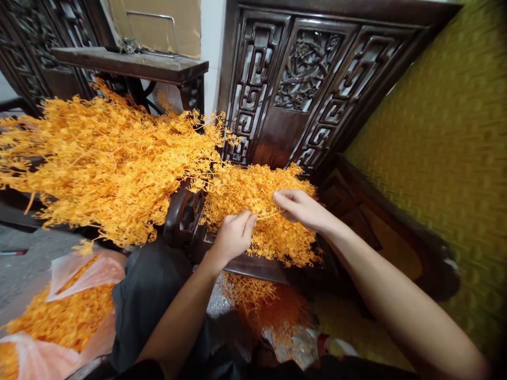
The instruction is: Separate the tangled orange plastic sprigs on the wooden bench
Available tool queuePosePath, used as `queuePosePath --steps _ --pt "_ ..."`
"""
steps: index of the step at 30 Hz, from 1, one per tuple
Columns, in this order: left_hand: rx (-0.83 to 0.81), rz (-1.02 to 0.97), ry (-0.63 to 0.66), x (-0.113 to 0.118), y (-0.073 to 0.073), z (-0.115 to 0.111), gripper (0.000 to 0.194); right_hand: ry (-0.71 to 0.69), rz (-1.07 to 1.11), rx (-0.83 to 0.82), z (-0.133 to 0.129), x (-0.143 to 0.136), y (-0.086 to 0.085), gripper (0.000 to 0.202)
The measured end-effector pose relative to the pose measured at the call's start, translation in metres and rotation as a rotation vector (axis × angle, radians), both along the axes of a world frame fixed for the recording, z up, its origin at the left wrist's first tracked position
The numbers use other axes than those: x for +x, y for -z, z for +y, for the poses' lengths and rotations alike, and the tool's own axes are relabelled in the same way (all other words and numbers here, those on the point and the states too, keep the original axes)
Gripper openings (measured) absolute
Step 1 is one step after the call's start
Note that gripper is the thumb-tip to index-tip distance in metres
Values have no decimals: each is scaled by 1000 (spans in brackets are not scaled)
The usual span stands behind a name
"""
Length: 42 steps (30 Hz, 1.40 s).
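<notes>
My left hand [234, 235] is closed in a pinch on one end of a thin orange stem [270, 214]. At the stem's other end, my right hand [297, 207] has its fingers curled round it. Both hands are over a pile of orange dried flowers [233, 192] on a dark carved wooden seat [273, 270]. A larger heap of the same orange flowers [114, 163] lies to the left, across the armrest side.
A plastic bag [114, 266] of orange bits stands at the lower left, beside my knee [148, 279]. Loose orange pieces [253, 293] lie below the seat. Behind are a carved wooden backrest [283, 126], a small dark table [170, 71] and a yellow-green woven surface [447, 132].
</notes>
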<state>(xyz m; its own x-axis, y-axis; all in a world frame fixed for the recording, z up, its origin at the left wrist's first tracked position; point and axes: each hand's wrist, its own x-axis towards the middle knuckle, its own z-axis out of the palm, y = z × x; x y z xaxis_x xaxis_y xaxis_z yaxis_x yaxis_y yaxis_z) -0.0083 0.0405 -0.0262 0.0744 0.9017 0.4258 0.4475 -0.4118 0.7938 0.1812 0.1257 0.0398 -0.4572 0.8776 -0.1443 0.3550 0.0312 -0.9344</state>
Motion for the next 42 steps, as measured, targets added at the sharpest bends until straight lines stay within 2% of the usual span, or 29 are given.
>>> queuePosePath --steps 1,2,4,5,7,9,11,15,18,20,24,26,27,29,32,34,36,39,42 --pt "7 13 8 -1 0 -1 33 3 -28 81 4 4 3 60" --pt "13 23 19 -2 -1 -1 34 65 -7 167 11 10 5 61" --pt "18 35 31 -7 -1 -4 36 321 148 290 31 30 7 60" --pt "18 40 26 -9 -1 -4 37 460 250 298 42 41 8 58" --pt "21 56 5 -12 0 -5 38 540 303 192 58 62 8 51" --pt "40 82 -8 -12 2 -4 37 480 247 78 64 70 8 41" --pt "77 105 -9 -8 5 -1 37 368 208 25 57 64 9 37" --pt "146 140 -18 0 11 3 37 192 251 -41 30 32 9 50" --pt "155 156 -37 0 10 4 38 185 219 -24 19 17 6 56" --pt "155 139 -47 0 9 4 39 211 102 76 20 15 6 63" --pt "147 75 -15 3 7 3 37 318 -281 514 36 19 17 86" --pt "126 68 18 5 8 3 35 320 -415 640 44 21 20 96" --pt "111 66 36 5 8 3 34 285 -425 651 46 22 20 96" --pt "83 62 77 5 9 2 33 141 -309 565 44 23 12 87" --pt "45 108 153 2 8 2 33 -206 -79 235 29 22 -10 73" --pt "23 174 213 -1 6 2 35 -456 -109 79 18 19 -25 63" --pt "9 243 251 -3 3 1 37 -607 -217 88 10 16 -35 51" --pt "-3 367 237 -5 -3 -1 37 -644 -292 191 5 10 -37 40" --pt "-19 476 201 -4 -7 -2 38 -567 -365 298 3 3 -28 31"
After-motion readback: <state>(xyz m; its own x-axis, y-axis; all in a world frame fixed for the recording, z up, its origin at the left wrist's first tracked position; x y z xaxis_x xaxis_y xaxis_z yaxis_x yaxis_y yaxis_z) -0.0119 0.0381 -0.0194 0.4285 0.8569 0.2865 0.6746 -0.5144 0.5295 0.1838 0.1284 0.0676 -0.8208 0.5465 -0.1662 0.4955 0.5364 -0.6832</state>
